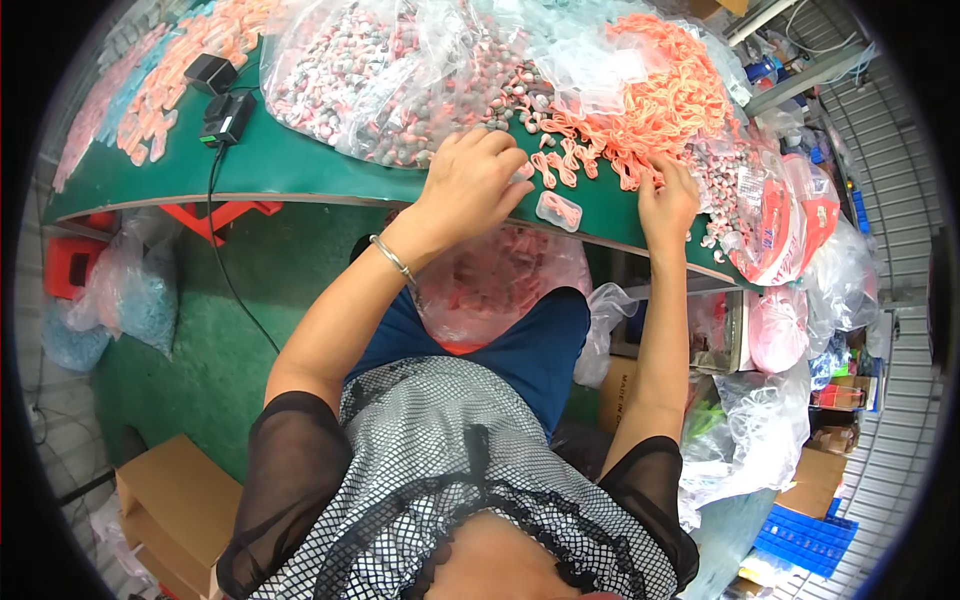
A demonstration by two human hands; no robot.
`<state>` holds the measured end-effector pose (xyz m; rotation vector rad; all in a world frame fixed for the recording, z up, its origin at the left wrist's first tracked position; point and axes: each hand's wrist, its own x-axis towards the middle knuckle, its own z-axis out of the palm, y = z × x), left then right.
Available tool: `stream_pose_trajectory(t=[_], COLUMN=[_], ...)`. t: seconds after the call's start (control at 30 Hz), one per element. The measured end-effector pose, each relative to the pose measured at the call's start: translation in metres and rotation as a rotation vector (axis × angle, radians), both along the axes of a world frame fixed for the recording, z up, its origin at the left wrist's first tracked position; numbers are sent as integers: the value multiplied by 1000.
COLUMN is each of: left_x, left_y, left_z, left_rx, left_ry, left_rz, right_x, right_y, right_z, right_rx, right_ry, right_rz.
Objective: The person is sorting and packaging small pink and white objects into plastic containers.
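Note:
My left hand (472, 182) is over the front part of the green table, fingers curled together. Beside its thumb shows a small clear plastic case (521, 173) with something pink in it, partly hidden by the hand. My right hand (668, 208) reaches into the edge of a heap of orange cord bundles (680, 90), thumb and fingertips pinched at a bundle. Between the hands lie several loose looped cords (562, 166). A clear case with a coiled orange cord inside (558, 211) lies at the table edge.
A clear bag of grey and pink small pieces (350, 90) spreads behind my left hand. Filled plastic cases (150, 120) cover the far left, near black adapters (228, 117) with a hanging cable. A red-and-white bag (785, 225) stands at right. A pinkish bag (500, 285) sits between my knees.

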<state>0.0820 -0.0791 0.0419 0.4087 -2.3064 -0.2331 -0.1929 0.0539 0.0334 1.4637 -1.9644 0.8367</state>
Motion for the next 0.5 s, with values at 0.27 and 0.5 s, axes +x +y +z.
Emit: stream_pose_trajectory(t=[0.27, 0.5], left_x=[-35, -69], left_y=[-13, -25], left_z=[-1, -2], left_rx=[93, 146], left_ry=[-124, -293], left_rz=[62, 168], right_x=[22, 16], right_y=[-64, -66], right_z=[10, 14], right_rx=[43, 37], right_ry=[179, 197], right_rz=[62, 94])
